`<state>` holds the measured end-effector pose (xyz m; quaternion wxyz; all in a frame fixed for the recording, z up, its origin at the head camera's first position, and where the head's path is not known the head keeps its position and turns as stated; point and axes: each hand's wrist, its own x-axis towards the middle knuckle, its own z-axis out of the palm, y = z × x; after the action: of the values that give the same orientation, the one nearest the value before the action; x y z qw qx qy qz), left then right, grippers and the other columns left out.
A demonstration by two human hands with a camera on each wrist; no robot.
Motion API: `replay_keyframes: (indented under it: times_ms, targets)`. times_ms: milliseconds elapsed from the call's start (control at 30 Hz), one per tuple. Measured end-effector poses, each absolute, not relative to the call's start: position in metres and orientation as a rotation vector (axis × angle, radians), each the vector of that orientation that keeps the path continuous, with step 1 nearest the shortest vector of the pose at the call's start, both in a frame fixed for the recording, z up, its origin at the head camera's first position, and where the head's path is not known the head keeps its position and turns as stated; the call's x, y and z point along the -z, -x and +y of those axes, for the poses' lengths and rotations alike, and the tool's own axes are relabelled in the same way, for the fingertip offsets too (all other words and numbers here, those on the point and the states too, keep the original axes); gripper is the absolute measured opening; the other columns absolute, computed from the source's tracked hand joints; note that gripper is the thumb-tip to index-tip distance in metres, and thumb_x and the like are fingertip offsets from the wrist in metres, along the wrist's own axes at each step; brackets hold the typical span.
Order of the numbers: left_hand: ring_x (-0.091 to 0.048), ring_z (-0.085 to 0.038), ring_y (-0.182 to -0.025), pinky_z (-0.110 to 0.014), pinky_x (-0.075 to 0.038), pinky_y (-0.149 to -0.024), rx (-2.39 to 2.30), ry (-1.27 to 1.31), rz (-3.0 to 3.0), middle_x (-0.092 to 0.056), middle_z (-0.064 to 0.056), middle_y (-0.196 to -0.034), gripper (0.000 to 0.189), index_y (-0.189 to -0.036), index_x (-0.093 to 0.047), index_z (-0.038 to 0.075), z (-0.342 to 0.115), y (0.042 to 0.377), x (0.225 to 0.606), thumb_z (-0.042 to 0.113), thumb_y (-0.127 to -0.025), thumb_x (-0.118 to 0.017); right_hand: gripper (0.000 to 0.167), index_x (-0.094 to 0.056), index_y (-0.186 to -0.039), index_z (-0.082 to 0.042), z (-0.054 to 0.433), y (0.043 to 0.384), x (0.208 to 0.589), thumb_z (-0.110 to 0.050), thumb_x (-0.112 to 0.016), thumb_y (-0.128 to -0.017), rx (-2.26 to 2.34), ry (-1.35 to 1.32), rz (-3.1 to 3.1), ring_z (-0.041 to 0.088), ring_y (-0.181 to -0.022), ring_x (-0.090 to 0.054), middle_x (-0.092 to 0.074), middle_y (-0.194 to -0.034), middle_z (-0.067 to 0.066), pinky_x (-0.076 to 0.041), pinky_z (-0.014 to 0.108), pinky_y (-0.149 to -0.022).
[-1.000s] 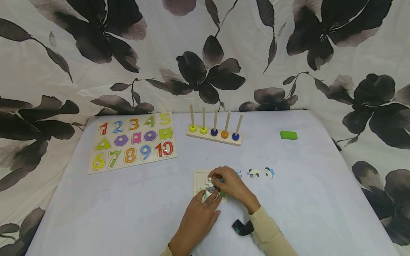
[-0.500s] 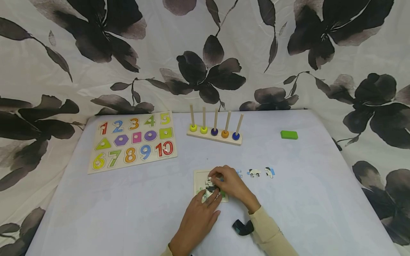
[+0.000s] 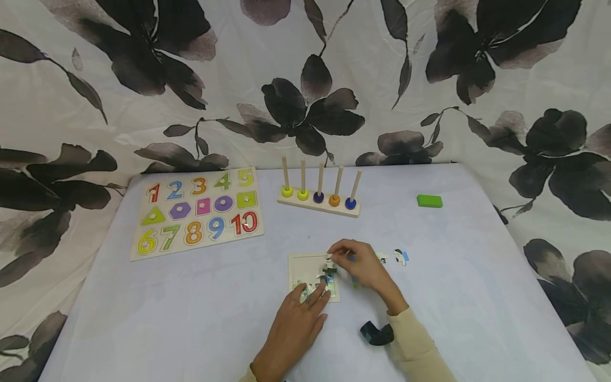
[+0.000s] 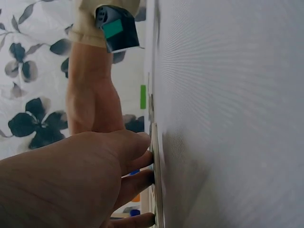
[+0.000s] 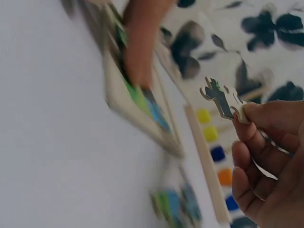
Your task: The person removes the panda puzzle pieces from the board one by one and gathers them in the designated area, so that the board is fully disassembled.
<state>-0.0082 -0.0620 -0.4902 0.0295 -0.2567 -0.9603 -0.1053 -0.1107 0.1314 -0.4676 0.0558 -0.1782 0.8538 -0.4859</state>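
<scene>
Between the thumb and index finger of my right hand (image 3: 363, 265) is a small jigsaw piece (image 5: 223, 100), white and dark with a bit of green, held up off the board. The pale wooden puzzle tray (image 3: 305, 257) lies flat, with printed pieces in its lower part. My left hand (image 3: 296, 323) rests its spread fingertips on the tray's lower area, hiding part of the picture; in the left wrist view its fingers (image 4: 137, 185) meet the tray's face. In the right wrist view, loose pieces (image 5: 173, 204) look blurred beside the tray corner.
A panda-face piece (image 3: 382, 258), partly hidden by my right hand, and another piece (image 3: 401, 257) lie to the right. Farther back are a number board (image 3: 200, 212), a peg stand with rings (image 3: 319, 204) and a green block (image 3: 429, 201). A black device (image 3: 377, 333) sits at my right sleeve.
My right hand has moved right from over the tray, carrying the jigsaw piece. More of the tray now shows, including blue parts. My left hand has stayed in place.
</scene>
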Motion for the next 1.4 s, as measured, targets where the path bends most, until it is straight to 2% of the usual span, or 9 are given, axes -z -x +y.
replay_keyframes:
  times_ms: [267,467,733,933,1167,1400]
  targets:
    - [-0.049,-0.03,-0.125,-0.044,-0.042,-0.101,0.292,0.792,-2.985,-0.051,0.004,-0.142,0.041,-0.131,-0.061,0.02,-0.06,0.009,0.49,0.033,-0.092,-0.063,0.009,-0.07,-0.098,-0.01,0.202,0.11,0.461,-0.012,-0.066,-0.091,1.422,0.295,2.667,0.016,-0.076,-0.056,-0.067,-0.086,0.0,-0.048,0.026,-0.068]
    - [-0.049,-0.03,-0.125,-0.044,-0.042,-0.101,0.328,0.782,-2.977,-0.051,0.003,-0.142,0.041,-0.13,-0.062,0.019,-0.06,0.008,0.49,0.032,-0.091,-0.065,0.011,-0.07,-0.1,-0.009,0.234,0.102,0.466,-0.015,-0.065,-0.092,1.33,0.28,2.626,0.014,-0.073,-0.056,-0.067,-0.088,0.002,-0.046,0.025,-0.061]
    - [-0.047,-0.031,-0.127,-0.045,-0.04,-0.103,0.382,0.768,-2.982,-0.05,0.003,-0.143,0.042,-0.13,-0.061,0.019,-0.061,0.008,0.491,0.033,-0.091,-0.064,0.01,-0.071,-0.095,-0.01,0.235,0.096,0.477,-0.005,-0.065,-0.089,1.172,0.311,2.658,0.011,-0.071,-0.056,-0.067,-0.084,-0.001,-0.048,0.024,-0.061]
    - [-0.046,-0.032,-0.129,-0.046,-0.037,-0.106,0.41,0.756,-3.042,-0.048,0.004,-0.144,0.043,-0.132,-0.059,0.019,-0.061,0.009,0.489,0.033,-0.092,-0.063,0.01,-0.071,-0.095,-0.01,0.231,0.093,0.478,-0.006,-0.067,-0.088,1.09,0.301,2.718,0.011,-0.067,-0.049,-0.063,-0.08,-0.004,-0.044,0.023,-0.059]
    - [-0.047,-0.032,-0.129,-0.046,-0.038,-0.106,0.396,0.757,-3.042,-0.048,0.004,-0.144,0.043,-0.133,-0.059,0.02,-0.061,0.008,0.49,0.034,-0.092,-0.063,0.009,-0.072,-0.095,-0.011,0.23,0.09,0.48,-0.008,-0.068,-0.087,1.093,0.341,2.741,0.008,-0.067,-0.049,-0.064,-0.082,-0.004,-0.044,0.022,-0.059]
    - [-0.047,-0.032,-0.128,-0.046,-0.038,-0.105,0.415,0.759,-3.023,-0.049,0.004,-0.143,0.043,-0.132,-0.06,0.019,-0.062,0.008,0.491,0.033,-0.092,-0.064,0.012,-0.071,-0.091,-0.011,0.228,0.09,0.481,-0.001,-0.069,-0.084,1.06,0.366,2.795,0.01,-0.076,-0.056,-0.063,-0.083,-0.006,-0.049,0.028,-0.068]
